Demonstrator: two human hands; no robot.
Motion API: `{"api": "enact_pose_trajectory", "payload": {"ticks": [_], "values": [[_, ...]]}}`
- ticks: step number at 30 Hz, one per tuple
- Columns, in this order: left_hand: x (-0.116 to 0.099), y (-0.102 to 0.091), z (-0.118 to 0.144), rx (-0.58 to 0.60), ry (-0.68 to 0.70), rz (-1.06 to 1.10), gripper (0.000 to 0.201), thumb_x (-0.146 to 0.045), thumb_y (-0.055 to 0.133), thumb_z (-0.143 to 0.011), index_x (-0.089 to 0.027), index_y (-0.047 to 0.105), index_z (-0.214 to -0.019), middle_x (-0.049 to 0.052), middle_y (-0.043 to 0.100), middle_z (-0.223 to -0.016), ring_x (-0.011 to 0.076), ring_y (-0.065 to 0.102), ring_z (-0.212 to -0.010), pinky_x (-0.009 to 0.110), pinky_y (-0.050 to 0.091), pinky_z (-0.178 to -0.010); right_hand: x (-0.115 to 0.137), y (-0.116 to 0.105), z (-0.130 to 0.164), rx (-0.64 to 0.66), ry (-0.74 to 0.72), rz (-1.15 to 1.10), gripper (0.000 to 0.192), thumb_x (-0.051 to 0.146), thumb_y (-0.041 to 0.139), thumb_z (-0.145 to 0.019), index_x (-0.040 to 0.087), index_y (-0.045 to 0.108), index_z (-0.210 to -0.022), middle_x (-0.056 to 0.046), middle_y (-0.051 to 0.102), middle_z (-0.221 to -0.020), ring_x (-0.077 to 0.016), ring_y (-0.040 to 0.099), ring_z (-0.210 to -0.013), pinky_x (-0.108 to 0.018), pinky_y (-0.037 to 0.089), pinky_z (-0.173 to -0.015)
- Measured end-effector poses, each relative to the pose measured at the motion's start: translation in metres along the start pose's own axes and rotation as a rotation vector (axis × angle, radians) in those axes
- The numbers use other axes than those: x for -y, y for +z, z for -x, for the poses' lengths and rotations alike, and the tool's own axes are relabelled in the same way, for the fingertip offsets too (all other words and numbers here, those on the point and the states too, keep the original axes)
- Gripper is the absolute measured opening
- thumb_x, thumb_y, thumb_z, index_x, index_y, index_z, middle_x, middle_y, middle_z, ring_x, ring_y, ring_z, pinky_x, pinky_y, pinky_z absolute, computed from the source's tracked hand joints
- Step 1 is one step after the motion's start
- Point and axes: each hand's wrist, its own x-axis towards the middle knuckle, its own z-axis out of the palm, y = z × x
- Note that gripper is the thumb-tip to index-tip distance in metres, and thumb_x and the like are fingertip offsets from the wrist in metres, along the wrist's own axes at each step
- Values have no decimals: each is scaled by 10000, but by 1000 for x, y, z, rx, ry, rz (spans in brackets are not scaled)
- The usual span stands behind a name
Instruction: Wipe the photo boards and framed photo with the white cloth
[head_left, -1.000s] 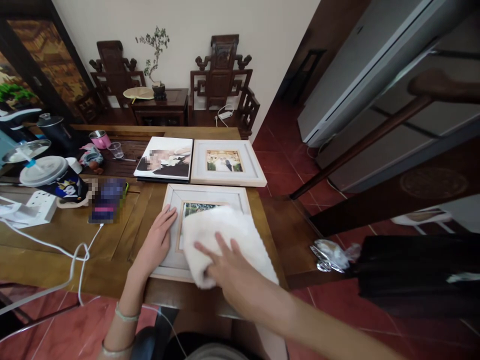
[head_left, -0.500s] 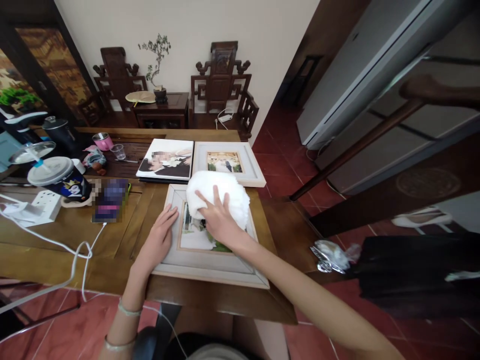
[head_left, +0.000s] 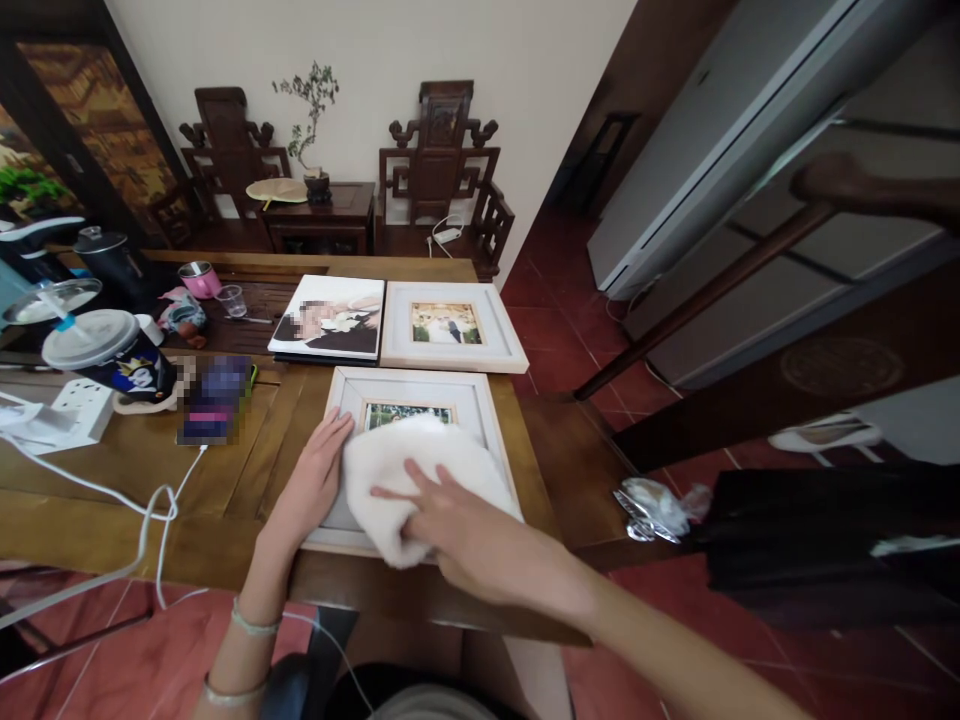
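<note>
A light wooden picture frame with a pale mat lies flat near the table's front edge. Over its lower part spreads a folded white towel, which hides most of the photo. My right hand presses down on the towel, fingers spread over the cloth and the thumb side tucked into a fold. At the frame's left border, my left hand lies with its fingers stretched out flat on the edge, holding nothing.
Behind lie a second framed photo and a photo album. On the left stand a lidded cup, a phone, a power strip with white cables, and a pink mug. The wooden table ends close by.
My right hand has drawn the towel toward me, from the frame's upper part to its lower edge, uncovering the photo's top. My left hand stays at the left border.
</note>
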Motion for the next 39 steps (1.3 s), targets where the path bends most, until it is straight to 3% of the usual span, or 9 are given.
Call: {"api": "enact_pose_trajectory", "payload": {"ticks": [6, 9, 11, 17, 21, 24, 28, 33, 39], "values": [[-12, -5, 0, -7, -36, 26, 529, -335, 288, -1006, -237, 160, -1509, 64, 92, -1593, 210, 87, -1461, 436, 109, -1189, -49, -7, -71, -341, 163, 145, 452, -69, 455, -695, 109, 663, -1055, -104, 318, -1529, -387, -4, -1436, -682, 68, -1112], [-14, -7, 1, -19, -49, 2, 555, -365, 277, -1006, -265, 82, -1517, 42, -72, -1596, 231, -28, -1461, 460, 71, -1180, -48, -6, -104, -384, 134, 218, 400, 0, 490, -759, 75, 632, -1125, -170, 342, -1507, -397, 37, -1435, -673, 64, -1110], [-13, -7, 2, -47, -55, -11, 575, -391, 285, -1003, -274, 56, -1517, 41, -81, -1595, 229, -24, -1462, 449, 71, -1180, -38, -5, -113, -379, 93, 268, 365, 39, 467, -814, 54, 621, -1144, -205, 352, -1492, -392, 109, -1430, -633, 105, -1123], [-11, -7, 4, -120, 5, 26, 616, -522, 194, -981, -253, 73, -1522, 51, 68, -1597, 233, 72, -1462, 414, 81, -1189, 7, 10, -77, -238, -41, 303, 277, 112, 468, -864, 80, 707, -1002, -223, 429, -1434, -393, 305, -1372, -563, 280, -1092], [-11, -9, 6, -136, 11, 51, 652, -574, 140, -963, -240, 100, -1521, 54, 125, -1590, 237, 136, -1454, 412, 105, -1189, 32, 22, -35, -93, -141, 216, 257, 148, 517, -847, 85, 719, -994, -228, 413, -1442, -383, 302, -1378, -572, 252, -1112], [-11, -8, 6, -87, -40, 61, 606, -523, 166, -984, -223, 180, -1510, 61, 207, -1571, 224, 158, -1450, 415, 131, -1187, 37, 18, -8, -11, -72, 142, 265, 132, 525, -832, 80, 715, -1009, -237, 414, -1437, -384, 294, -1381, -594, 252, -1107], [-10, -5, 3, -20, -111, 46, 540, -460, 199, -1001, -191, 428, -1410, 70, 289, -1541, 224, 139, -1454, 435, 140, -1185, 32, 1, 15, 60, 78, 98, 288, 97, 497, -821, 126, 716, -1004, -202, 454, -1421, -401, 297, -1377, -687, 269, -1052], [-12, -5, 2, -22, -140, 58, 531, -453, 210, -1003, -181, 461, -1384, 66, 270, -1549, 217, 123, -1457, 450, 126, -1187, 38, 2, 1, 73, 71, 119, 281, 116, 544, -789, 128, 713, -1013, -206, 433, -1437, -425, 287, -1373, -690, 253, -1057], [-19, -11, 4, -17, -104, 124, 514, -441, 204, -1006, -206, 452, -1389, 42, 303, -1536, 204, 190, -1443, 427, 140, -1190, 52, 24, -37, -80, -35, 110, 290, 182, 559, -813, 111, 699, -1057, -216, 426, -1441, -430, 277, -1374, -710, 224, -1052]]}}
